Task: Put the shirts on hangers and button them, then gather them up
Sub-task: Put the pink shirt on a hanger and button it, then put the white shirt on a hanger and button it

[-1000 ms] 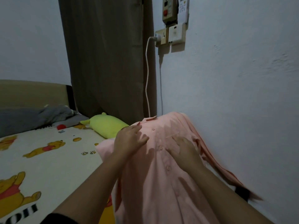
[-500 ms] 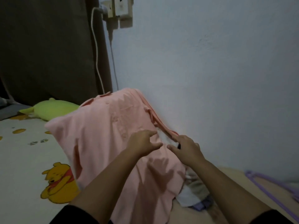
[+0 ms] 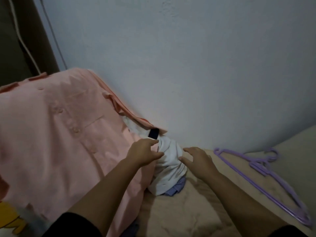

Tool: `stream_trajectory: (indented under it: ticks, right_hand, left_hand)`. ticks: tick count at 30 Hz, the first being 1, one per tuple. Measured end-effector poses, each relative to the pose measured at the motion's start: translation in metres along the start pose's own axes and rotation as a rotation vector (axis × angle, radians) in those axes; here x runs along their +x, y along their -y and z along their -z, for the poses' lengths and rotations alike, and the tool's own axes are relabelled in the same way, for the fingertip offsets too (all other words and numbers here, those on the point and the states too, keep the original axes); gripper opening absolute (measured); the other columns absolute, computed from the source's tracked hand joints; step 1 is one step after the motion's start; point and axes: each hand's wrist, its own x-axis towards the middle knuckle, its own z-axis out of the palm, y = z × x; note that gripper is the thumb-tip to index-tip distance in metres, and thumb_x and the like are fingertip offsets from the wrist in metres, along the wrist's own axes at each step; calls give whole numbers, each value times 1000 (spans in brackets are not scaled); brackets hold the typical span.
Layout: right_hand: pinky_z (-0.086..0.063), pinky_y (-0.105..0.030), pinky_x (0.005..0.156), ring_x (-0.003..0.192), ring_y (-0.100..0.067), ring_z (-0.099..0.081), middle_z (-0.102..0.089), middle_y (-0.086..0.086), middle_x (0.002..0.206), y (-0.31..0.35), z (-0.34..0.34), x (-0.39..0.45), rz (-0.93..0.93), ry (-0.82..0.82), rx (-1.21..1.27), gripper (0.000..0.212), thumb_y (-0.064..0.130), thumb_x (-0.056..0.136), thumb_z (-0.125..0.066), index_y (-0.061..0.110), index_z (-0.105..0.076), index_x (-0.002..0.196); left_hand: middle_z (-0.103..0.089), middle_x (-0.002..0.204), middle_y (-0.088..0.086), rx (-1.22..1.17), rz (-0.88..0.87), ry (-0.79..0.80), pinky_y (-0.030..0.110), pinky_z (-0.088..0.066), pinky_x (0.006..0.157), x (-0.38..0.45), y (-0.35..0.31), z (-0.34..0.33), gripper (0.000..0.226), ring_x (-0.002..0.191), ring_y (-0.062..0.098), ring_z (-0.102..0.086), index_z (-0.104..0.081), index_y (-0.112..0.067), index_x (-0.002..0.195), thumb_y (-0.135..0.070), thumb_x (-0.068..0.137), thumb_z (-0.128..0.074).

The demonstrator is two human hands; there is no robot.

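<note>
Against the pale wall, a pink button-front cotton shirt (image 3: 56,134) lies spread and apparently buttoned over a heap at the bed's wall edge. Both hands, the left hand (image 3: 144,153) and right hand (image 3: 196,159), reach open-fingered for a crumpled white shirt (image 3: 168,165), gripping nothing. Purple plastic hangers (image 3: 266,175) wait unused nearby, so most work seems left.

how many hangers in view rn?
2, it seems: purple hangers overlapping on the beige bedding at right, by the wall. Others may be hidden under the clothes.
</note>
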Motion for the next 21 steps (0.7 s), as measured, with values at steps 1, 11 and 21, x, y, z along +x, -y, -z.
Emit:
stream_trajectory:
  ticks: [1,11,21]
  right_hand:
    - [-36,-39,103,127,-17,-43,-49,2,138,-7,-4,4,0,9,2,53,52,89,-53,26,-48,135]
    - [-31,-30,103,129,-20,-40,-46,0,140,-60,-81,51,40,117,40,48,42,90,-57,24,-50,134]
    - [-34,-35,96,124,-18,-48,-62,5,124,-72,-109,74,158,31,124,37,43,91,-45,19,-71,102]
  left_hand:
    - [-55,137,-4,-1,-9,-6,31,-42,100,6,1,-6,66,124,14,-51,-54,-26,135,-57,78,-66]
    - [-64,106,6,92,-158,-62,38,-51,78,57,40,-89,67,97,25,-58,-61,-10,113,-60,69,-54]
    - [-54,137,6,94,-173,-107,42,-35,103,53,53,-112,82,127,19,-43,-59,-17,128,-74,72,-43]
